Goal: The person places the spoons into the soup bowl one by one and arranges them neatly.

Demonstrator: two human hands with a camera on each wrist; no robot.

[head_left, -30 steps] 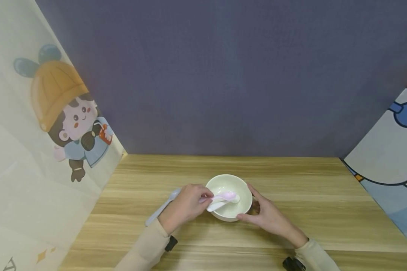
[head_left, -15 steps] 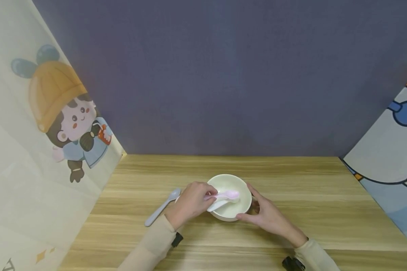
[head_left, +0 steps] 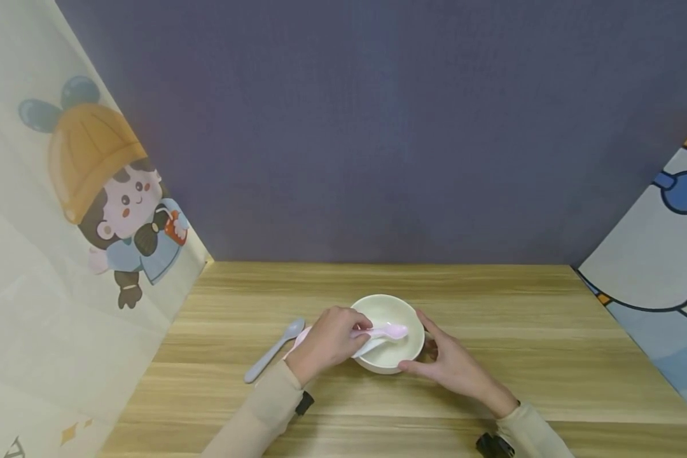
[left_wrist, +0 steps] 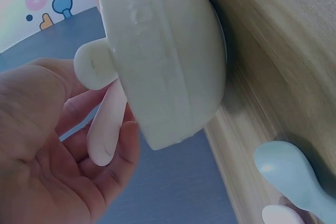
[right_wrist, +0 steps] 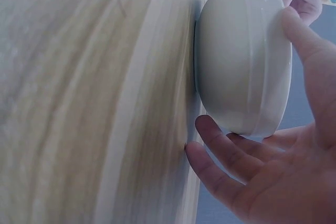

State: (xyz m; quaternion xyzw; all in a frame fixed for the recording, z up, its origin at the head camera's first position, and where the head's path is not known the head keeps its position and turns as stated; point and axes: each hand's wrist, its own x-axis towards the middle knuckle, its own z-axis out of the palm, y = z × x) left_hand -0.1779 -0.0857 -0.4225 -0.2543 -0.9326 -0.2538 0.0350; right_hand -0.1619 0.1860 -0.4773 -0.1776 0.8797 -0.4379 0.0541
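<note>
In the head view my left hand (head_left: 333,340) pinches the handle of a pink spoon (head_left: 394,331), whose head is over the inside of a cream bowl (head_left: 381,305). A white spoon (head_left: 369,346) leans in the same bowl under the pink one. The left wrist view shows the pink handle (left_wrist: 106,129) among my fingers, and a rounded white end (left_wrist: 94,64) at the bowl's rim. With thumb and fingers spread around its right side, my right hand (head_left: 455,364) holds the bowl, which stands on the table; the right wrist view shows some of these fingers (right_wrist: 226,153) apart from it.
A grey-blue spoon (head_left: 275,351) lies on the wooden table (head_left: 492,305), left of my left hand. Beside it, a pale pink spoon-like piece (head_left: 301,337) shows partly behind my left wrist. A dark blue panel (head_left: 378,140) rises at the table's back edge.
My left hand has moved right, carrying the pink spoon farther over the bowl. More of the grey-blue spoon and the pale pink piece shows. My right hand and the bowl stay nearly still.
</note>
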